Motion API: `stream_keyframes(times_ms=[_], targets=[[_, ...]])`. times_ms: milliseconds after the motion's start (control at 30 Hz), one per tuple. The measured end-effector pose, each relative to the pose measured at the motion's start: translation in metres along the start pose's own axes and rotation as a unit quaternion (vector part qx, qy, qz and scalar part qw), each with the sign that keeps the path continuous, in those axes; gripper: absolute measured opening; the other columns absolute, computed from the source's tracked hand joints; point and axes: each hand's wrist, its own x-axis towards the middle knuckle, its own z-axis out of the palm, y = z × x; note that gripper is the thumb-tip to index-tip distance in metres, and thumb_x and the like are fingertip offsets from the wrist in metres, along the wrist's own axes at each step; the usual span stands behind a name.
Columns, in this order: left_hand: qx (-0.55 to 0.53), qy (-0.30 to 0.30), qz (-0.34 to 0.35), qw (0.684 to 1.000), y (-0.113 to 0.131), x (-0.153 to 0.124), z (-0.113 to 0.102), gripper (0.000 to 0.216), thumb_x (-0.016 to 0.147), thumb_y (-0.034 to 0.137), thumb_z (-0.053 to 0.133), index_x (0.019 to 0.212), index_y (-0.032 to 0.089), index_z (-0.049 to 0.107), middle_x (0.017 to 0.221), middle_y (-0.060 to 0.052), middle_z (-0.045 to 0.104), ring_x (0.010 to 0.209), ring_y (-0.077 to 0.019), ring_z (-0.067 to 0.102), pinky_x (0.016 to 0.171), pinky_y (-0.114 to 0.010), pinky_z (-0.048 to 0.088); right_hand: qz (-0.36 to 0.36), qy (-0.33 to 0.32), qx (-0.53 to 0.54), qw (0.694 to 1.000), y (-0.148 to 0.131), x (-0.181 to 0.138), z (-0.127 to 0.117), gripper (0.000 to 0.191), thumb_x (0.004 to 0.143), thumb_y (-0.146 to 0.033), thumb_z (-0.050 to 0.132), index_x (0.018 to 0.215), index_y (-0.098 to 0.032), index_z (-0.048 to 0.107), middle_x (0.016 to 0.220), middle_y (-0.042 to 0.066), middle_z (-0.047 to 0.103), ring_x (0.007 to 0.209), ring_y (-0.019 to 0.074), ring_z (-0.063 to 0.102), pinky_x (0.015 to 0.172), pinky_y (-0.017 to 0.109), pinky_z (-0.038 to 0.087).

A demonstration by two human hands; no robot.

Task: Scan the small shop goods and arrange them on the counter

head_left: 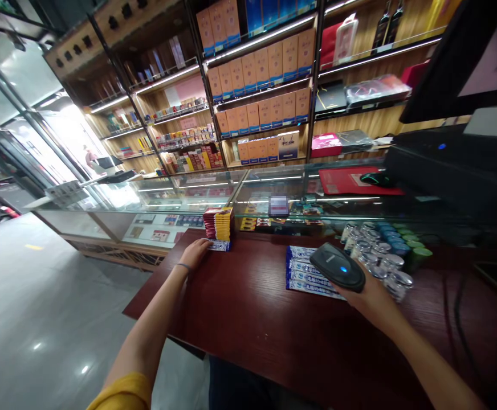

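And here's the glass display counter (77, 224), long and see-through on top, with wood-grain shelving (351, 122) climbing the wall right behind it! Dark uprights (314, 91) split the bays, and white light strips (261, 41) glow along the shelf edges. Past the counter's far left end, a glazed opening (71, 128) blazes white. In front of the counter, glossy grey floor (47, 307) throws back bright spots, and a dark red wooden table (240, 319) sits on its near side.

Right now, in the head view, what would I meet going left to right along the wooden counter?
Left hand, red-and-yellow stack, blue packets, scanner, silver-topped containers, green containers.
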Motion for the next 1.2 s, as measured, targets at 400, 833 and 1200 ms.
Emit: stream_keyframes(times_ms=[400,833,1200], targets=[[-0.033,0.015,-0.009,0.999,0.007,-0.001,0.004,0.039,0.093,0.017,0.05,0.126,0.022,0.069,0.13,-0.012,0.068,0.123,-0.0272,0.061,0.112,-0.042,0.046,-0.003,-0.018,0.043,0.999,0.035,0.008,0.003,0.056,0.074,-0.038,0.077,0.126,-0.023,0.063,0.11,0.009,0.079,0.096,0.0291,0.075,0.08,0.034,0.059],[-0.127,0.189,0.092,0.969,0.138,0.037,0.034,0.035,0.101,0.032,0.053,0.134,0.024,0.062,0.129,-0.011,0.067,0.121,-0.0262,0.064,0.108,-0.046,0.053,0.011,0.065,0.099,0.993,-0.001,0.006,-0.01,0.048,0.078,-0.045,0.077,0.116,-0.019,0.066,0.088,0.008,0.077,0.09,0.0305,0.073,0.073,0.039,0.06],[-0.202,0.125,0.216,0.947,0.296,0.096,0.073,0.035,0.094,0.025,0.064,0.129,0.021,0.068,0.132,-0.014,0.066,0.125,-0.0291,0.06,0.11,-0.048,0.05,0.07,0.109,0.139,0.982,-0.005,0.012,-0.024,0.055,0.076,-0.06,0.079,0.108,-0.018,0.065,0.063,0.001,0.069,0.043,0.0157,0.055,0.043,0.029,0.048]])
